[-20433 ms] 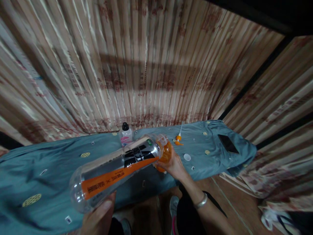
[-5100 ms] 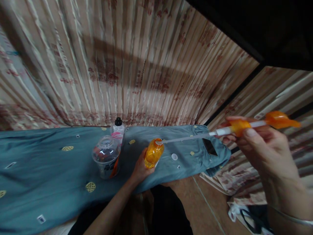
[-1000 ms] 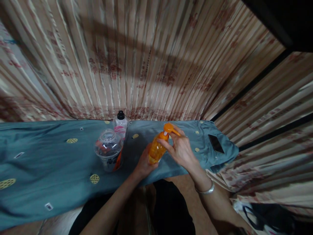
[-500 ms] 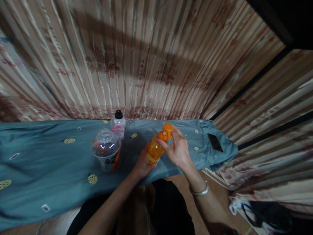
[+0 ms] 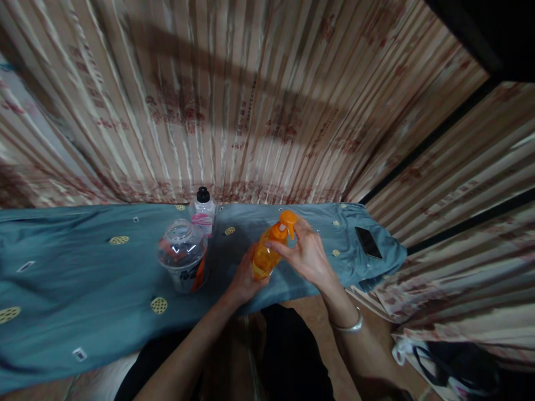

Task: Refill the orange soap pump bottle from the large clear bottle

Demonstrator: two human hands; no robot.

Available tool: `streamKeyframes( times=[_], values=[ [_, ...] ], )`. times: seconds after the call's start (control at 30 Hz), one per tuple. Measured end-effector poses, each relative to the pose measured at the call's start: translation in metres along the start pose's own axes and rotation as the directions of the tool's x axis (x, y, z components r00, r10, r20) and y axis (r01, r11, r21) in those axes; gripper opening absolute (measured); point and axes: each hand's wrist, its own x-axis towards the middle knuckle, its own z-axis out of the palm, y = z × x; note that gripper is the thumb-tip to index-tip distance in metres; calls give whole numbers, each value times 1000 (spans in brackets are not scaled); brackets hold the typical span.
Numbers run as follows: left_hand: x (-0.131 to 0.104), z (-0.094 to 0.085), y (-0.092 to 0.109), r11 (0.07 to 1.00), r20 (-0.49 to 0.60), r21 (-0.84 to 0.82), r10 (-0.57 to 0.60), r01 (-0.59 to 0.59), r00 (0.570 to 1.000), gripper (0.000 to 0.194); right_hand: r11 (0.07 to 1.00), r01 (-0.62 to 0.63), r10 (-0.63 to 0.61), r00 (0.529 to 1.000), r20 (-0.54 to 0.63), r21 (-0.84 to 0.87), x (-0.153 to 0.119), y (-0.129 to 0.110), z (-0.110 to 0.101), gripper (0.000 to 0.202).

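Note:
An orange pump bottle [image 5: 266, 257] is tilted to the right above the front of the cloth-covered table. My left hand [image 5: 244, 279] is wrapped round its lower body. At its top, my right hand [image 5: 308, 252] grips the orange pump head [image 5: 288, 219], with the thumb lying by the bottle's shoulder and the other fingers partly hidden behind the head. Left of my hands stands a clear plastic cup with a domed lid [image 5: 183, 259]. Just behind the cup is a clear bottle with a black cap and pink label [image 5: 203, 214].
A blue-grey patterned cloth [image 5: 104, 278] covers the long narrow table. A dark phone [image 5: 368, 242] lies near its right end. Pleated curtains [image 5: 234, 111] hang close behind and to the right. A dark bag [image 5: 455, 362] rests at the lower right.
My right forearm and wrist have shifted slightly to the right, and the hand has turned a little at the pump head. The bottle and my left hand have barely moved.

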Motion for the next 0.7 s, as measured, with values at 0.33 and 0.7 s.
streamKeyframes(
  times=[0.33, 0.7],
  values=[
    [0, 0, 3, 1000, -8, -12, 5, -5, 1000, 49, 997, 23, -25, 999, -26, -76, 4, 2, -2, 42],
    [1, 3, 2, 1000, -14, -16, 11, -11, 1000, 50, 998, 50, -47, 995, 92, -28, -1, 3, -9, 36]
  ],
)
